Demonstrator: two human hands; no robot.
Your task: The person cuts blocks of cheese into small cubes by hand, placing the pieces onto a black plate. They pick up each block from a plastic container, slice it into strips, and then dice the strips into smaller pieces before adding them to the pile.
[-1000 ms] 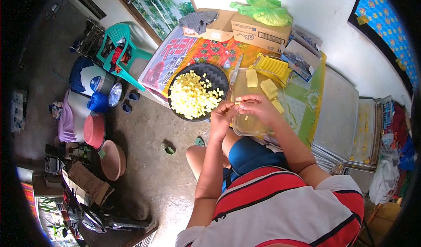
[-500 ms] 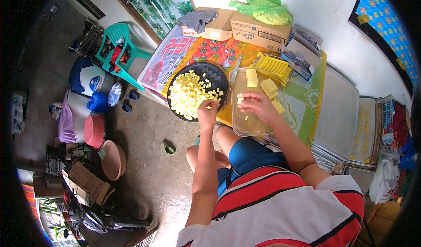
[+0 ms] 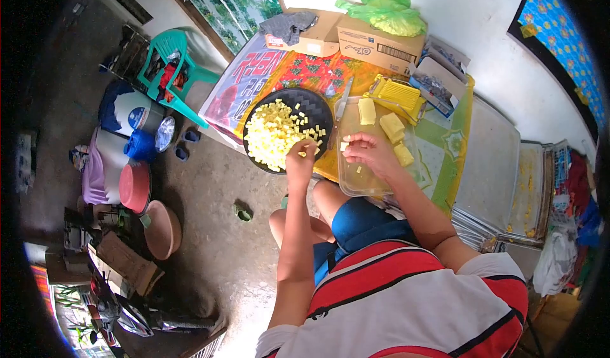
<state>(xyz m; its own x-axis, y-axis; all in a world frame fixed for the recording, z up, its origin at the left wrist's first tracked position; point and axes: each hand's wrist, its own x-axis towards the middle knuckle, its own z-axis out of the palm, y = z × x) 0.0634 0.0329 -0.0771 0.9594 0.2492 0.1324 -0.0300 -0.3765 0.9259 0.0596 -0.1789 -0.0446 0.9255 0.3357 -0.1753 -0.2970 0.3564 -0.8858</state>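
Note:
My right hand [image 3: 373, 156] is over the clear plastic tray [image 3: 362, 188], its fingertips pinching a small pale-yellow block [image 3: 344, 146]. My left hand [image 3: 301, 156] is closed at the near right edge of a round black tray [image 3: 312, 107]; whatever its fingers hold is hidden. A heap of small yellow cubes [image 3: 273, 135] covers much of the black tray. Larger yellow blocks [image 3: 393, 127] and a small loose piece lie in the clear tray. Between the trays lies a knife [image 3: 344, 97], its blade pointing away from me.
A yellow slotted plastic rack [image 3: 395, 97] stands behind the clear tray. Cardboard boxes [image 3: 375, 40], one topped by a green plastic bag [image 3: 384, 11], line the table's back. Stacked flat trays [image 3: 489, 154] are at the right, a green chair [image 3: 171, 78] and basins [image 3: 162, 231] at the left.
My left hand's fingers have curled slightly inward at the black tray's edge. My right hand and its yellow block have shifted a little left. The whole view has moved slightly.

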